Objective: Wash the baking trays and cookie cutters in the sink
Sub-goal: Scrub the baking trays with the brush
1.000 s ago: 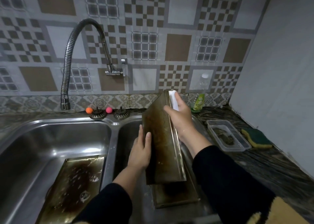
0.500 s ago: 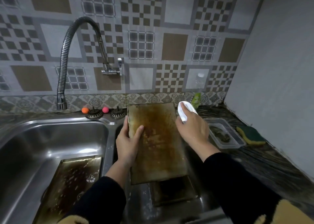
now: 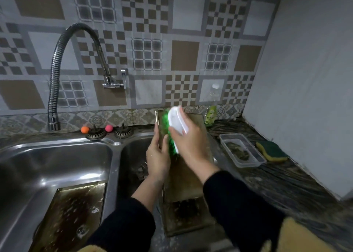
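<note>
Scrubbing a baking tray over the right sink basin.
Left hand grips the propped tray by its edge; right hand holds a brush against it. Next, probably firm strokes downward.

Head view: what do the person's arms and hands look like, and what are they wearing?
Both the left hand and the right hand are bare: no gloves, and no rings or watch visible. Each arm wears a long black sleeve, pushed back above the wrist. Yellowish fabric shows at the bottom edge by each arm.
</note>
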The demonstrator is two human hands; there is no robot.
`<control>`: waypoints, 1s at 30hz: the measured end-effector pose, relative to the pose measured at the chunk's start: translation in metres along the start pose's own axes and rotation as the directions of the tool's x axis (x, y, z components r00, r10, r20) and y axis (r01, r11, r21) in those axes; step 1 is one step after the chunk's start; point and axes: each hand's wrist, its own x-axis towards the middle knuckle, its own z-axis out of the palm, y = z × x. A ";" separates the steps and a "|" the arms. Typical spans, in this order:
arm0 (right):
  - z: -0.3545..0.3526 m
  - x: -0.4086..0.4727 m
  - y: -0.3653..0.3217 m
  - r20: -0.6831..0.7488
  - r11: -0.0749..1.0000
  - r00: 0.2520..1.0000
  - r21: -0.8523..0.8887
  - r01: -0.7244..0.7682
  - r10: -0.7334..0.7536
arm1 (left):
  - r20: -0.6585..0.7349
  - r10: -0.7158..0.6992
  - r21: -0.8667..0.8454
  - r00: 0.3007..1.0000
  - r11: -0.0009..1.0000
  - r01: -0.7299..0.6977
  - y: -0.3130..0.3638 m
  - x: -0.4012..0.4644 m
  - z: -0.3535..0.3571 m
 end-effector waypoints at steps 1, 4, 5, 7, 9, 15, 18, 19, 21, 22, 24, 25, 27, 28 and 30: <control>-0.003 0.016 -0.004 0.008 0.999 1.000 -0.036 0.011 -0.011 | 0.000 0.017 0.002 1.000 1.000 -0.017 0.001 -0.001 0.003; -0.003 0.023 0.003 0.062 0.998 0.998 -0.065 0.014 -0.010 | -0.075 0.017 0.004 0.997 1.000 -0.017 0.005 0.005 0.003; 0.000 0.010 0.012 0.079 0.999 0.997 -0.049 0.004 0.000 | -0.117 -0.002 0.003 0.993 1.000 0.002 0.006 0.011 -0.002; 0.009 -0.033 0.033 0.119 0.997 0.993 0.077 0.004 -0.013 | -0.202 -0.021 -0.008 0.979 1.000 0.020 0.004 0.023 -0.015; 0.014 -0.072 0.050 0.146 0.970 0.987 0.243 0.023 -0.060 | -0.236 0.007 -0.007 0.972 1.000 -0.009 0.004 0.030 -0.025; 0.004 0.008 0.037 0.029 0.995 0.999 0.093 -0.036 0.033 | -0.111 0.038 0.034 0.993 0.999 -0.035 -0.001 0.014 -0.015; -0.006 0.050 0.031 0.035 0.997 0.997 0.026 -0.077 0.076 | -0.072 0.038 0.017 0.997 0.999 -0.037 -0.001 0.011 -0.008; -0.006 0.049 0.033 0.036 0.996 0.995 0.020 -0.089 0.088 | -0.083 0.035 0.007 0.996 0.999 -0.034 0.000 0.012 -0.008; 0.000 0.022 0.044 0.055 0.993 0.993 0.030 -0.110 0.109 | -0.136 0.036 0.004 0.990 0.999 -0.035 0.002 0.018 -0.012; 0.005 0.000 0.053 0.077 0.993 0.991 0.049 -0.112 0.108 | -0.169 0.038 0.006 0.985 0.999 -0.038 0.002 0.021 -0.017; 0.013 -0.045 0.068 0.125 0.976 0.988 0.189 -0.110 0.087 | -0.232 0.036 0.001 0.972 0.999 -0.037 -0.002 0.029 -0.029; 0.016 -0.061 0.076 0.128 0.960 0.989 0.257 -0.107 0.076 | -0.251 0.038 0.007 0.967 0.999 -0.038 -0.003 0.032 -0.033; 0.016 -0.062 0.083 0.083 0.950 0.994 0.297 -0.094 0.072 | -0.236 0.043 0.021 0.971 0.999 -0.039 -0.005 0.035 -0.036; 0.014 -0.049 0.081 0.051 0.957 0.995 0.273 -0.097 0.086 | -0.210 0.044 0.020 0.977 0.999 -0.040 -0.006 0.033 -0.034; 0.005 -0.006 0.071 -0.009 0.980 0.993 0.165 -0.111 0.114 | -0.134 0.056 0.017 0.989 0.998 -0.054 -0.007 0.026 -0.028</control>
